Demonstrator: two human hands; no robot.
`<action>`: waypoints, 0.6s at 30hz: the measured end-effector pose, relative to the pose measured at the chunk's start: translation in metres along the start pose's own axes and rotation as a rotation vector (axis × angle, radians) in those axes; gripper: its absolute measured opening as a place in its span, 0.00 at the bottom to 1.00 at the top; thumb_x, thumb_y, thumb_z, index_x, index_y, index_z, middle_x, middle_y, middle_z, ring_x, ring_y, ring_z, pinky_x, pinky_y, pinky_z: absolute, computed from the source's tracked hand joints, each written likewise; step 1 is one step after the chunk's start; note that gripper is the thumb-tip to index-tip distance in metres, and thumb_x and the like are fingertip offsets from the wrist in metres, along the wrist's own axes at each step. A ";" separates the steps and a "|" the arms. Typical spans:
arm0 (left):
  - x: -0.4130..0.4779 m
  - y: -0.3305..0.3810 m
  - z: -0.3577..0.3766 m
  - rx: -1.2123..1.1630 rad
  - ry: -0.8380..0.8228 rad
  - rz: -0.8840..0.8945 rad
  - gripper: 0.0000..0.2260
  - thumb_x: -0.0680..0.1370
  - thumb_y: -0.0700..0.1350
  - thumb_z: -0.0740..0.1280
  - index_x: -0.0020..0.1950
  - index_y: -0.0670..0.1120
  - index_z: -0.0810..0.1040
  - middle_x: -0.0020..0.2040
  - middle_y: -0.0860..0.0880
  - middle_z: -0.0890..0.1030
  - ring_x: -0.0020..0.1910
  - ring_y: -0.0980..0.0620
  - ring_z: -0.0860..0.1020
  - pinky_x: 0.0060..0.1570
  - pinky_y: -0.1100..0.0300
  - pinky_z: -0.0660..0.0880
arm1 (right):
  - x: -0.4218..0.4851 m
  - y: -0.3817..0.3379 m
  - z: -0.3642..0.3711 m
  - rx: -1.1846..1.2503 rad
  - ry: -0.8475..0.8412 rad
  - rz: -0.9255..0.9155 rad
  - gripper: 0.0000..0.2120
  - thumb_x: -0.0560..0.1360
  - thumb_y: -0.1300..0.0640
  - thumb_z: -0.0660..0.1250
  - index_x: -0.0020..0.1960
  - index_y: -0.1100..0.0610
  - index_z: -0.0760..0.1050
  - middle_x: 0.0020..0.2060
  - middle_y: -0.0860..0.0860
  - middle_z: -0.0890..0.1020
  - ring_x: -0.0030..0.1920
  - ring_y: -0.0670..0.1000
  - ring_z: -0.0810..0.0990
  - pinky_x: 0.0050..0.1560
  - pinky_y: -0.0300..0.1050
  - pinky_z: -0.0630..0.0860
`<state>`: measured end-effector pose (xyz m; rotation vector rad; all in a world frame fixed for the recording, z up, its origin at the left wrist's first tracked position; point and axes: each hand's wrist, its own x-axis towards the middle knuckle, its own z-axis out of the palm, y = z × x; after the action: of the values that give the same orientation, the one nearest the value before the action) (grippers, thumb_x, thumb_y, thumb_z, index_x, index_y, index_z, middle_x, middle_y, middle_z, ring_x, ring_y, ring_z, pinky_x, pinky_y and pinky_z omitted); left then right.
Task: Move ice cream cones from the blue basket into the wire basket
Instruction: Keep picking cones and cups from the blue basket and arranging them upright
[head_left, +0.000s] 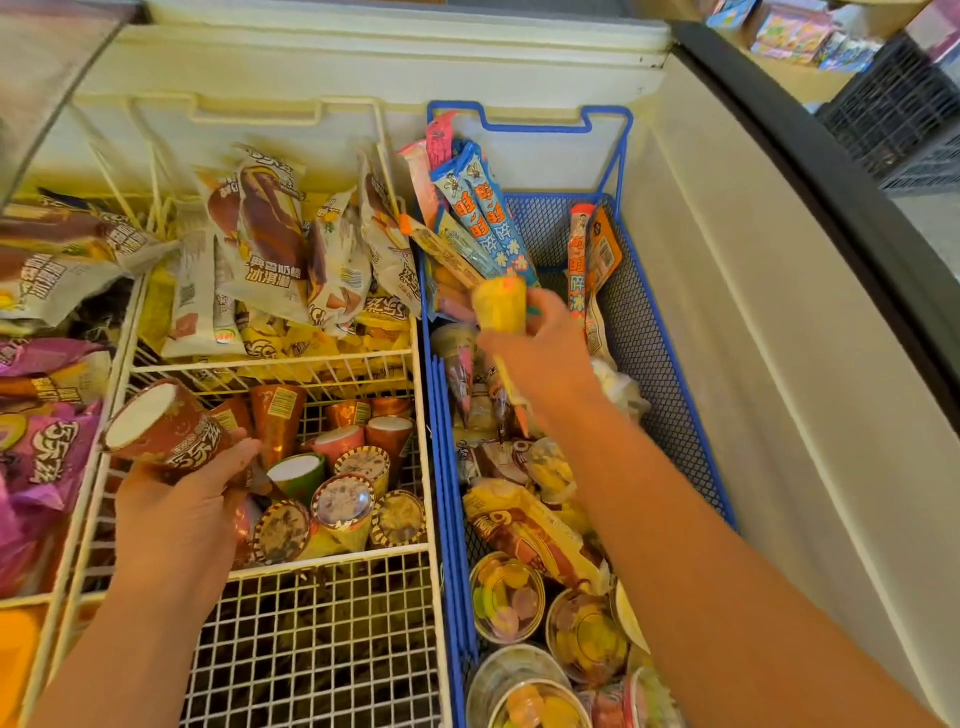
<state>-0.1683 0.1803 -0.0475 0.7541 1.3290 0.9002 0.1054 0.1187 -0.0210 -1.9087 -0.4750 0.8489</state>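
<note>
My left hand (182, 499) grips a brown-wrapped ice cream cone (161, 428) with a white lid, held over the left side of the white wire basket (332, 558). Several cones stand in that basket (343, 499). My right hand (545, 358) is inside the blue basket (670, 364) and holds a yellow-wrapped cone (501, 309), lifted a little above the pile. More cones (462, 369) with pink and dark tips lie just left of that hand.
Everything sits inside an open chest freezer (779, 338). Wrapped ice cream bars (270, 249) fill the rear wire compartment. Long blue ice pop packs (483, 213) lean at the blue basket's back. Clear fruit cups (509, 597) crowd its near end. Purple packs (41, 452) lie far left.
</note>
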 end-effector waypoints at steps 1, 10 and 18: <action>-0.001 0.001 0.001 0.014 0.010 0.011 0.10 0.75 0.32 0.69 0.47 0.47 0.80 0.46 0.47 0.84 0.42 0.55 0.85 0.44 0.58 0.83 | 0.002 -0.012 -0.001 0.146 -0.021 0.032 0.28 0.69 0.58 0.76 0.66 0.54 0.72 0.53 0.51 0.83 0.44 0.45 0.84 0.46 0.49 0.83; 0.001 0.001 -0.001 0.225 0.093 0.155 0.17 0.71 0.40 0.76 0.58 0.51 0.79 0.50 0.55 0.85 0.52 0.56 0.83 0.53 0.56 0.77 | -0.035 -0.036 0.072 0.236 -0.342 -0.027 0.18 0.66 0.55 0.79 0.53 0.48 0.77 0.49 0.47 0.85 0.49 0.47 0.84 0.49 0.48 0.81; 0.000 0.003 -0.004 0.508 0.046 0.205 0.30 0.59 0.43 0.77 0.60 0.48 0.77 0.52 0.42 0.83 0.52 0.38 0.81 0.54 0.38 0.79 | -0.063 -0.001 0.115 -0.077 -0.420 -0.125 0.24 0.67 0.54 0.77 0.59 0.50 0.70 0.47 0.41 0.78 0.48 0.45 0.78 0.41 0.28 0.75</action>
<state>-0.1730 0.1819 -0.0456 1.2867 1.5630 0.7450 -0.0215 0.1499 -0.0323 -1.7475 -0.8818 1.1658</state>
